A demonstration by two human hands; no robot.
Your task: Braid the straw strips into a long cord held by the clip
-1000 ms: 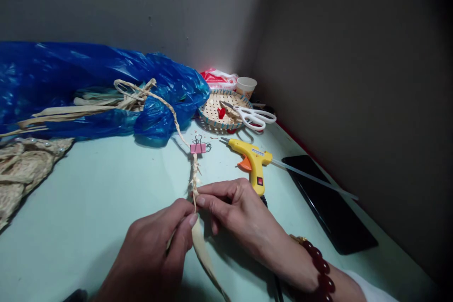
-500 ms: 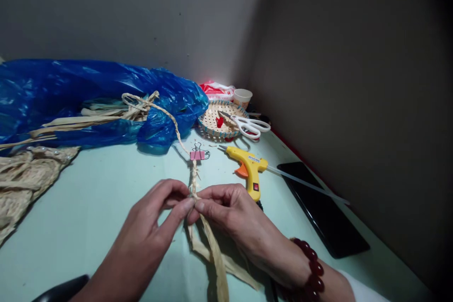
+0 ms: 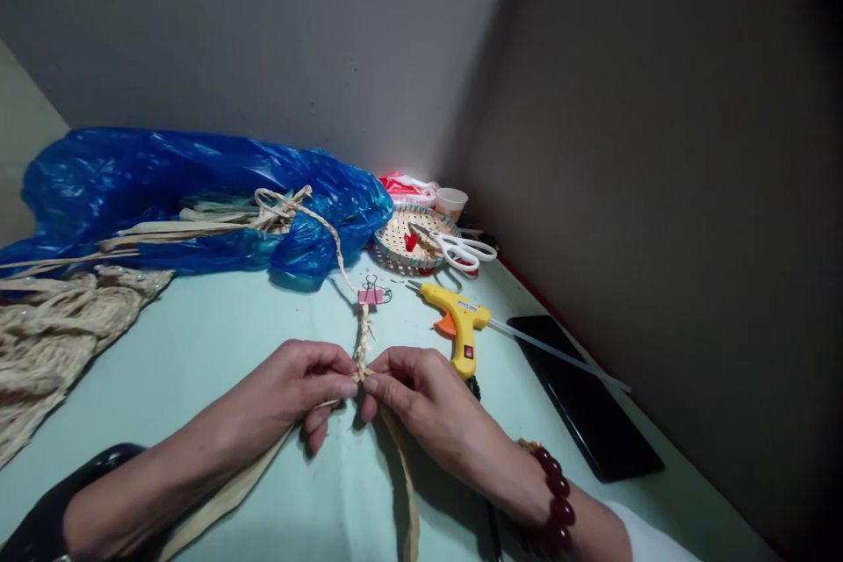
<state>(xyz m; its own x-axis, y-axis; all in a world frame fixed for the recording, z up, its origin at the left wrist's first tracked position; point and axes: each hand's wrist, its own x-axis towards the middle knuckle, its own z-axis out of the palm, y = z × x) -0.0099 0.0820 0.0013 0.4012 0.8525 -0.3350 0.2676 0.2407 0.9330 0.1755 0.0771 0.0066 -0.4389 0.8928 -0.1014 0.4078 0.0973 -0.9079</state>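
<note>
A thin pale braid of dried husk strips runs toward me from a pink binder clip, which grips it on the table. At the braid's near end, my left hand pinches one strip between thumb and forefinger; that strip trails down to the lower left under my forearm. Just to the right, my right hand pinches another strip close to the braid, and a loose strip hangs below its fingers. Both sets of fingertips nearly meet at the braid. The far end of the braid loops onto a blue plastic bag.
Scissors with white handles rest on a woven basket, near a paper cup. A yellow glue gun lies right of the clip, beside a black tablet-like slab. A woven husk piece lies at left.
My left hand has turned flatter and drawn its strip out to the left; the strip that crossed to the lower right is gone from there. The view has shifted slightly.
</note>
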